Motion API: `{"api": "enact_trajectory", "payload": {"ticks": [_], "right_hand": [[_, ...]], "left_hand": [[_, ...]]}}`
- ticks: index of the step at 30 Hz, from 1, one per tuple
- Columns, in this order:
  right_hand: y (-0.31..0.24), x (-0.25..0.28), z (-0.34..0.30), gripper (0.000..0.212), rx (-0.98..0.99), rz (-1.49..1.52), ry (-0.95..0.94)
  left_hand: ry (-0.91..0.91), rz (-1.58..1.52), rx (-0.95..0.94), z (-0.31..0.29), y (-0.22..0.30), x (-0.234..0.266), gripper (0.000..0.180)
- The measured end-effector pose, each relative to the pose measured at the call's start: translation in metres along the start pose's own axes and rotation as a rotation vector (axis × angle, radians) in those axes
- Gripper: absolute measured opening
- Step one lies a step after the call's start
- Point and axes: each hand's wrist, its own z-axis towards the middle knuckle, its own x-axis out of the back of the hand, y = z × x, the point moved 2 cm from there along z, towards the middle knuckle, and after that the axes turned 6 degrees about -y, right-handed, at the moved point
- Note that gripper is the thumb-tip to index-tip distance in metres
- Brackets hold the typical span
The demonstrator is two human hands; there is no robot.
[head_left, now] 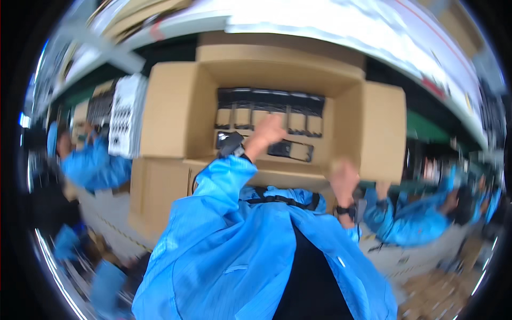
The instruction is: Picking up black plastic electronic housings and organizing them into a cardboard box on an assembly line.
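An open cardboard box (346,128) stands in front of me with its flaps spread. Along its far inner side lies a row of black frame-like parts (272,100), with thin dark prongs toward me. My left hand (268,130) reaches into the box above them, its fingers looking curled; whatever they may hold is hidden. Just below that hand, a flat black rectangular frame (290,150) rests near the box's front wall. My right hand (344,178) is at the front right corner of the box, beside the right flap, and motion smears its fingers.
A white workbench edge (320,24) runs behind the box. Stacked white trays (127,114) stand left of it. Co-workers in blue sit close by, at the left (96,165) and at the right (410,218). More cardboard (154,194) leans below the left flap.
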Motion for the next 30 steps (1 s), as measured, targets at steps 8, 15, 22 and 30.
{"api": "enact_trajectory", "payload": {"ticks": [8, 15, 22, 30], "right_hand": [[0.02, 0.016, 0.009, 0.007, -0.068, -0.142, -0.244], [0.023, 0.012, 0.028, 0.01, 0.005, -0.141, -0.357], [0.044, 0.018, 0.03, 0.018, -0.025, -0.19, -0.398], [0.02, 0.018, 0.032, 0.026, -0.095, -0.239, -0.484]], "left_hand": [[1.447, -0.674, -0.09, -0.213, -0.088, 0.025, 0.005], [1.262, -1.94, 0.55, -0.187, -0.391, -0.171, 0.026], [1.301, -2.677, 0.38, -0.052, -0.468, -0.215, 0.066], [1.797, -2.788, 0.263, 0.016, -0.489, -0.204, 0.048]]}}
